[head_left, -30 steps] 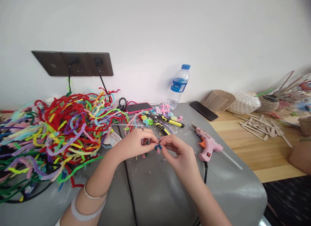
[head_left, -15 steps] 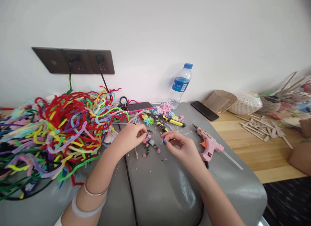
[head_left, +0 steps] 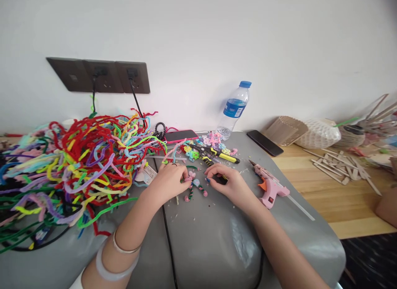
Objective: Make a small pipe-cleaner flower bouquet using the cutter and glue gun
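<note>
My left hand (head_left: 172,178) has its fingers curled at the left edge of a small pink, blue and green twisted fuzzy-wire piece (head_left: 196,183) lying on the grey surface. Its fingertips touch or nearly touch the pink part; whether they grip it cannot be made out. To the right of that piece, my right hand (head_left: 223,180) has thumb and forefinger pinched together, and anything between them is too small to name. Yellow-and-black pliers (head_left: 228,157) lie just behind my right hand, beside a pile of small pastel flower shapes (head_left: 211,139).
A big heap of coloured fuzzy wires (head_left: 89,156) covers the left side. A pink glue gun (head_left: 269,185) lies right of my right hand. Behind are a bottle (head_left: 235,109) and two phones (head_left: 265,143). A black cable (head_left: 169,243) runs toward the front.
The view has shifted slightly, moving the scene a little right. My left hand's fingers have come lower beside the small piece. My right hand stays pinched near it.
</note>
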Available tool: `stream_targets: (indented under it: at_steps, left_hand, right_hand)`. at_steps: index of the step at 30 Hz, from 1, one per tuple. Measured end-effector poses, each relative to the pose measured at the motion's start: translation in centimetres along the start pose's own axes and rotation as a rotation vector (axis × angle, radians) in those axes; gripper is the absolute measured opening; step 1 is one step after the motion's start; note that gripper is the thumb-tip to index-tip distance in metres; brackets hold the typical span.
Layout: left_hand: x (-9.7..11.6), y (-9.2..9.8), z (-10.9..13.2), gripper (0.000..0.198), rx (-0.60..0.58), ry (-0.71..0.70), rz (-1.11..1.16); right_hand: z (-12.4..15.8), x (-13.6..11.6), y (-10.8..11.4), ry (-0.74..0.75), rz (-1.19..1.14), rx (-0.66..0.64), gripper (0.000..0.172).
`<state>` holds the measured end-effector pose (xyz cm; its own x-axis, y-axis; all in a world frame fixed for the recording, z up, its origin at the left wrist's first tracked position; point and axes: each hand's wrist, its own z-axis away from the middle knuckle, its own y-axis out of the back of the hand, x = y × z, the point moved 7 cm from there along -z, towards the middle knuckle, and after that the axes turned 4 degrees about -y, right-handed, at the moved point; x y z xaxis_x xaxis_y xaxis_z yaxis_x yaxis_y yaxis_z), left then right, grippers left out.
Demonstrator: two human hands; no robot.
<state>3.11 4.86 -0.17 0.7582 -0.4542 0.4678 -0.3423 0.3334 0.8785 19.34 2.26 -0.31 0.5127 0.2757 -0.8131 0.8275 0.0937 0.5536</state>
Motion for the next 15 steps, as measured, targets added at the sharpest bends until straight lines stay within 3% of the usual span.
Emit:
stream_targets:
  at_steps: [10,15]
  left_hand:
    - [0.08,0.42,-0.36,0.012,0.086,0.047,0.364]
    - [0.32,0.69,-0.62,0.012,0.164,0.006,0.366]
  right_hand:
    - [0.52,0.48,0.31,0.093,-0.037,0.047,0.009]
    - [0.75,0.54,0.37,0.114,-0.039,0.066,0.013]
